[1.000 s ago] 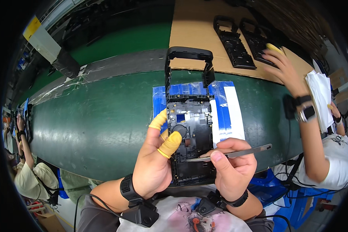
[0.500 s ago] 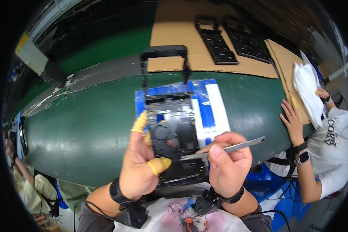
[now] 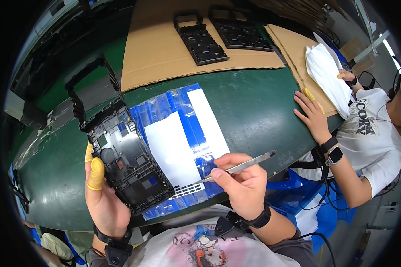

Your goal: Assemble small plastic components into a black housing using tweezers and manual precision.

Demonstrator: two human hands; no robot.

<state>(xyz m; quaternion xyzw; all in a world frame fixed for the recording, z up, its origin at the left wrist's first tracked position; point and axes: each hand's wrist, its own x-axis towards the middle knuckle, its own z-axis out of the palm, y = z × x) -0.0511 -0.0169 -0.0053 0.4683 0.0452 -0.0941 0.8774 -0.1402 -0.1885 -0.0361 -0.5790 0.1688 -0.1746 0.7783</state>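
Note:
Yellow finger cots cover the thumb and a finger of my left hand point(image 3: 106, 207), which grips a black plastic frame point(image 3: 131, 162) with a loop handle by its left side. The frame is tilted, its ribbed inside facing up. My right hand point(image 3: 247, 189) pinches metal tweezers point(image 3: 256, 161) between thumb and fingers. Their tips are over a white sheet point(image 3: 169, 142), close to rows of small black rectangular pieces point(image 3: 187, 190) at its near end. Whether the tips touch a piece is too small to tell. Beneath the sheet lies a blue plastic-wrapped pad point(image 3: 182, 111).
Two more black frames, one narrower point(image 3: 202, 44) and one wider point(image 3: 243, 33), rest on cardboard point(image 3: 151, 53) across the green table point(image 3: 258, 111). At the right, a co-worker's hand point(image 3: 314, 118) lies on the table edge; the other holds white cloth-like material point(image 3: 327, 73).
My left hand has carried the frame leftward and tilted it, uncovering the white sheet and its black pieces. The tweezers have moved from over the frame to the sheet.

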